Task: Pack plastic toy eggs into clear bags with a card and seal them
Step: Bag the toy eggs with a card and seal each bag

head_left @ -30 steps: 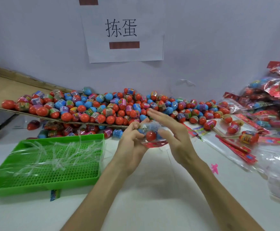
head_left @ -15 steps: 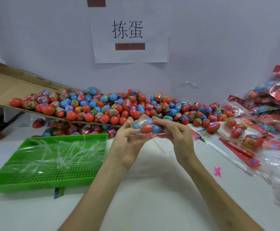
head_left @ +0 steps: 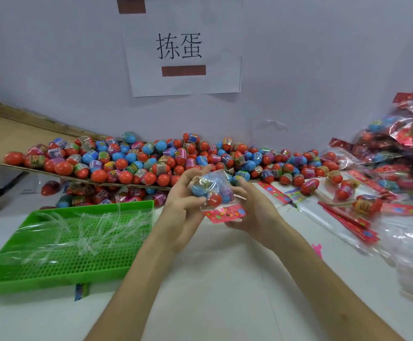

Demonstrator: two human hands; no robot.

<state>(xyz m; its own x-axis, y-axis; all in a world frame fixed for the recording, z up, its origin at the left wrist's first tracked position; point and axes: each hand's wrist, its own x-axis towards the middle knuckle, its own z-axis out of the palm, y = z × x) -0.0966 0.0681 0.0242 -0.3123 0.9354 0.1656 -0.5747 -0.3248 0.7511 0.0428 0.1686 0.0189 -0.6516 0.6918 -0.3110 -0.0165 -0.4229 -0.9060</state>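
Together, left hand [head_left: 181,209] and right hand [head_left: 255,214] clutch a lumpy, crinkly clear bag [head_left: 212,189].

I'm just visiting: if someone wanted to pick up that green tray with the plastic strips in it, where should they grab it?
Probably the raised near long wall of the green tray, coming from the person's side. That rim stands up and nothing blocks it, while loose eggs crowd the far edge. Lift it level, since the clear strips lie loose inside.
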